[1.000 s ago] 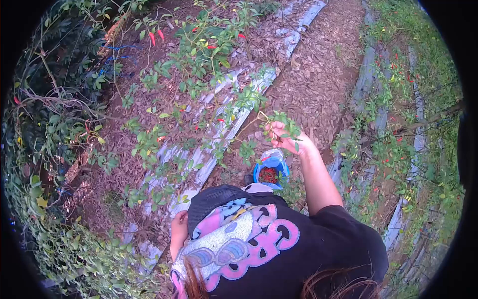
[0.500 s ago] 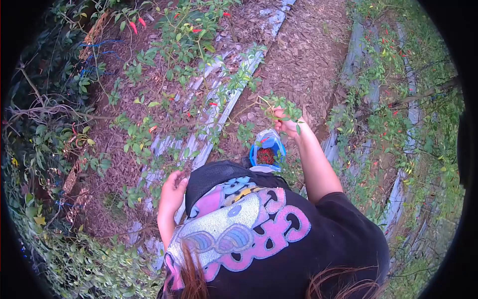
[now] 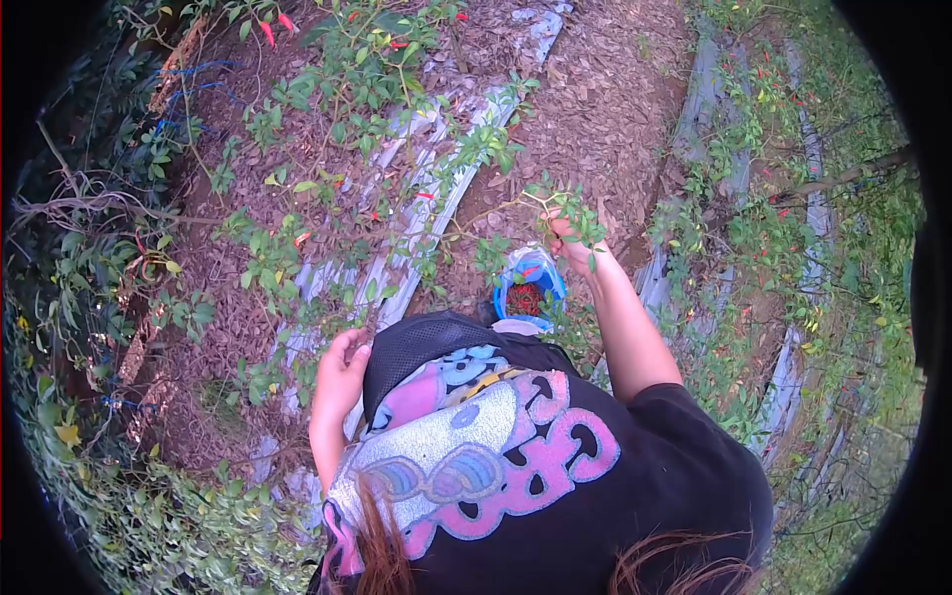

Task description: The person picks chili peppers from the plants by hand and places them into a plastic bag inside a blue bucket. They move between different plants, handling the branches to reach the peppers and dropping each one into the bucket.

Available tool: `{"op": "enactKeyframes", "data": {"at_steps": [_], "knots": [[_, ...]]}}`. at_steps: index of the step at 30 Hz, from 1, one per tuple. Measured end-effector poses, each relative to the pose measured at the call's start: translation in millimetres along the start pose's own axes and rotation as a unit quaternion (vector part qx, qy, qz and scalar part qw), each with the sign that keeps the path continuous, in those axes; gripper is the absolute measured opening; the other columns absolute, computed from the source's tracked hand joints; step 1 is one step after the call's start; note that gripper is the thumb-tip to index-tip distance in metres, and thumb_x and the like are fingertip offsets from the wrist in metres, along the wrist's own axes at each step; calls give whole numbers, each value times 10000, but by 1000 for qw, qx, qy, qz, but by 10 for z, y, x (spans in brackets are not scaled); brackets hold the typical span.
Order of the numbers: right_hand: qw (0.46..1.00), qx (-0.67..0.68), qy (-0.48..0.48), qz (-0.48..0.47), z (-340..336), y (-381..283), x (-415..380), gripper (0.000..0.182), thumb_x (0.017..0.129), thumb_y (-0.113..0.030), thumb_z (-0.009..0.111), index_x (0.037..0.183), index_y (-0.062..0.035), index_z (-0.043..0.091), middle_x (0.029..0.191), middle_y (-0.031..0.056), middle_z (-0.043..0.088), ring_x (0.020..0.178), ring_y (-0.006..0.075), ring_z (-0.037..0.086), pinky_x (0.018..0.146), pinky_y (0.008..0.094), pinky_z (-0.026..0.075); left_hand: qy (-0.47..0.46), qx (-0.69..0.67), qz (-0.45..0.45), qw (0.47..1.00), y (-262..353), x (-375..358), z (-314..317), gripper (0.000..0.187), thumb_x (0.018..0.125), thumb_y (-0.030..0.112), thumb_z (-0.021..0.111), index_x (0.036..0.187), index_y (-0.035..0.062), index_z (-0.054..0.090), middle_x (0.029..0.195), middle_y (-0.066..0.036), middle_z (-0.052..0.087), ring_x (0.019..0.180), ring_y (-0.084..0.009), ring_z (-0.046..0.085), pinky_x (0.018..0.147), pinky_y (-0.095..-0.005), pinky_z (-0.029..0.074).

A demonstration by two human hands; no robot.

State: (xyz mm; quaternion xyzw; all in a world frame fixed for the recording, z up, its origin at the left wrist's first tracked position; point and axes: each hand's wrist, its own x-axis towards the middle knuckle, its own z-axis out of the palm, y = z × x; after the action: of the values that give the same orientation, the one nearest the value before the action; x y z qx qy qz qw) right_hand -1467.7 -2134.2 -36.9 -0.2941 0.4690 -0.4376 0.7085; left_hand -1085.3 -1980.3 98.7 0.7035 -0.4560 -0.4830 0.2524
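Observation:
My right hand (image 3: pixel 575 246) is closed round a leafy chili branch (image 3: pixel 540 198), its fingers partly hidden by leaves. Just below and left of that hand is a blue container (image 3: pixel 557 285) with a pale plastic lining, holding many small red chilies (image 3: pixel 524 299). A red chili (image 3: pixel 530 271) shows over the container's rim. My left hand (image 3: pixel 343 369) hangs beside a black mesh piece (image 3: pixel 421 347) in front of my body. Its fingers are loosely bent, with a gap to the thumb, and nothing shows in them.
Chili plants (image 3: pixel 362 59) with red fruit stand ahead and to the left. Torn silver plastic sheeting (image 3: pixel 436 223) runs along the row over dry leaf litter (image 3: pixel 605 109). On the right is another planted row (image 3: pixel 754 198). Bare branches (image 3: pixel 109 208) reach in at left.
The view has shifted slightly, so plants and container appear a little displaced. My right hand keeps its hold on the branch. My left hand has barely moved.

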Motion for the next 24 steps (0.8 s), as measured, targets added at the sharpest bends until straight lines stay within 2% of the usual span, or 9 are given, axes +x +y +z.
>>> {"op": "enactKeyframes", "data": {"at_steps": [4, 7, 10, 13, 16, 17, 20, 23, 24], "knots": [[998, 11, 60, -29, 111, -38, -54, 68, 878, -128, 499, 894, -89, 553, 657, -7, 476, 521, 103, 416, 484, 249, 344, 11, -1, 15, 1000, -19, -37, -10, 289, 873, 46, 530, 1148, -39, 511, 1102, -139, 599, 1006, -184, 574, 887, -282, 427], [997, -5, 69, 27, 123, -41, -11, 76, 878, -103, 473, 903, -85, 543, 661, -7, 472, 524, 100, 409, 491, 249, 346, 14, 0, 20, 1000, -2, -69, -16, 277, 873, 45, 527, 1139, -32, 523, 1088, -138, 604, 997, -184, 578, 878, -282, 433], [994, -104, 6, -42, 282, -193, -117, 134, 862, -63, 456, 952, -56, 555, 707, 8, 493, 546, 95, 445, 507, 253, 387, 22, -10, 19, 1000, 10, -94, -14, 275, 872, 46, 528, 1137, -29, 529, 1079, -137, 607, 991, -183, 580, 872, -283, 436], [953, -297, -51, -18, 278, -231, -190, 149, 871, -49, 444, 936, -42, 579, 770, 40, 552, 653, 123, 521, 615, 282, 444, 19, -12, 25, 999, -39, -91, -12, 276, 870, 48, 531, 1136, -27, 531, 1073, -134, 610, 981, -182, 583, 865, -284, 439], [887, -422, -114, -151, 278, -12, -167, 161, 888, -71, 434, 918, -45, 591, 844, 53, 574, 813, 159, 541, 761, 296, 440, 19, -10, 32, 999, -95, -110, -15, 279, 869, 52, 534, 1137, -25, 532, 1070, -132, 611, 969, -179, 585, 860, -284, 442], [888, -428, -121, -117, 349, -46, -200, 175, 907, -115, 438, 897, -26, 588, 863, 66, 575, 908, 186, 528, 856, 316, 408, 18, -9, 34, 999, -105, -113, -14, 280, 869, 53, 535, 1138, -24, 532, 1070, -131, 612, 965, -178, 586, 858, -284, 443], [877, -422, -196, -123, 322, 91, -109, 174, 909, -166, 464, 895, -48, 592, 811, 46, 573, 773, 155, 537, 716, 292, 446, 21, 2, 38, 999, -125, -118, -18, 283, 868, 54, 536, 1141, -20, 532, 1070, -130, 612, 961, -177, 587, 855, -284, 444], [900, -385, -180, 100, 522, -162, -251, 162, 891, -220, 512, 884, -76, 585, 731, 17, 557, 596, 94, 486, 525, 240, 399, 21, -14, 33, 999, -102, -158, -24, 288, 868, 55, 536, 1147, -16, 530, 1073, -130, 612, 961, -175, 587, 853, -284, 444], [918, -324, -185, 134, 524, -149, -255, 151, 882, -223, 525, 885, -83, 582, 710, 5, 546, 561, 77, 457, 493, 225, 363, 21, -15, 33, 999, -116, -165, -32, 289, 868, 55, 534, 1149, -15, 529, 1076, -130, 611, 961, -175, 587, 852, -283, 445]]}}
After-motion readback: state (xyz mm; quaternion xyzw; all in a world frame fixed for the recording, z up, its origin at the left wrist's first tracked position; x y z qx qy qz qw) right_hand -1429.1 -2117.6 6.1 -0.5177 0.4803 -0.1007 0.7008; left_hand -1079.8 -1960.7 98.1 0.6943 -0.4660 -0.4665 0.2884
